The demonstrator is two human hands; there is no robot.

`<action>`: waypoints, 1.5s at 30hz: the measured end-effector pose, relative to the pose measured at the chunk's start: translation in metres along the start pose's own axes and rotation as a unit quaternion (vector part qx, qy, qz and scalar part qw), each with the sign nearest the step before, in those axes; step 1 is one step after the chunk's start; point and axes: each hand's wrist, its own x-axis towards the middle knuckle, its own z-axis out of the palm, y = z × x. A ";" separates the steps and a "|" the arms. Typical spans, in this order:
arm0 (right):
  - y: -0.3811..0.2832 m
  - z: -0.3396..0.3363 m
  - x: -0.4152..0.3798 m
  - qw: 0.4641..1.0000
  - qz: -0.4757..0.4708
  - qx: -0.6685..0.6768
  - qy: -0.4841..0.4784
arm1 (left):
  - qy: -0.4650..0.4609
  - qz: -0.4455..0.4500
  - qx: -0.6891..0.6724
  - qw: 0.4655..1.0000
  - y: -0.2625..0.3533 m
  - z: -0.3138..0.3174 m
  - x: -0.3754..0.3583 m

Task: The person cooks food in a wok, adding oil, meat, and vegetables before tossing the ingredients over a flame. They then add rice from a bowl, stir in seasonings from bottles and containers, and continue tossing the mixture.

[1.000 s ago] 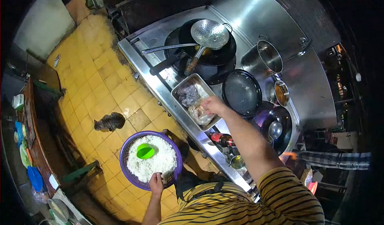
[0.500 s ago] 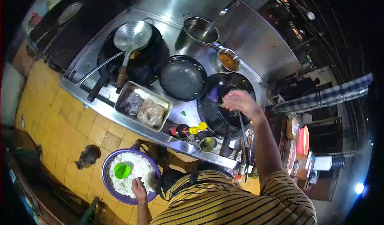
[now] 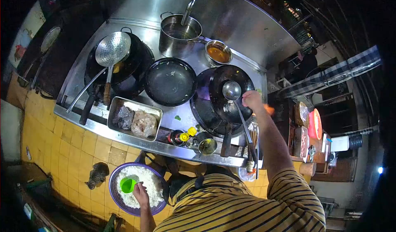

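Note:
My right hand (image 3: 252, 99) is closed above the right edge of a black wok (image 3: 214, 81), close to a steel ladle (image 3: 232, 90). What its fingers hold, if anything, I cannot make out. The ladle's bowl lies in the wok, over a few pale bits, and its long handle slants across the rim toward me. Down at the left, my left hand (image 3: 141, 194) has its fingers curled at the edge of a green cup (image 3: 128, 185). That cup sits on white rice (image 3: 149, 182) in a purple basin (image 3: 112, 190). An orange flame (image 3: 269, 109) shows beside my right wrist.
On the steel stove stand a second black pan (image 3: 171, 82), a perforated skimmer (image 3: 113, 49), a steel pot (image 3: 167, 46), a bowl of orange liquid (image 3: 218, 54), a tray of bagged food (image 3: 112, 122) and a yellow-capped bottle (image 3: 177, 138). A cat (image 3: 97, 175) is on the tiled floor.
The view has shifted. My right hand has drawn from over the wok's middle to its right edge, its fingers now closed. The ladle's bowl is now uncovered. My left hand has come to the green cup.

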 end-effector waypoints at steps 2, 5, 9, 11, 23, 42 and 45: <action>-0.039 -0.018 -0.027 0.996 0.050 0.073 0.020 | -0.003 -0.003 -0.014 1.000 0.000 0.004 -0.004; -0.052 -0.030 -0.034 0.985 0.105 0.131 0.026 | -0.012 0.003 -0.039 0.999 -0.005 0.005 -0.005; -0.021 -0.021 -0.019 0.993 0.073 0.093 0.014 | 0.003 0.001 -0.027 1.000 0.000 0.006 -0.007; -0.042 -0.029 -0.023 0.994 0.068 0.079 0.043 | 0.008 -0.007 -0.036 0.999 0.000 0.001 -0.008; -0.356 0.159 -0.107 0.841 -0.369 -0.071 -0.389 | 0.076 -0.033 -0.060 0.995 -0.013 -0.016 -0.023; -0.378 0.435 -0.125 0.762 -0.406 -0.430 -0.262 | 0.260 -0.138 -0.085 0.952 -0.075 -0.032 -0.112; -0.390 0.429 -0.120 0.738 -0.423 -0.450 -0.272 | 0.245 -0.173 -0.067 0.951 -0.077 -0.026 -0.105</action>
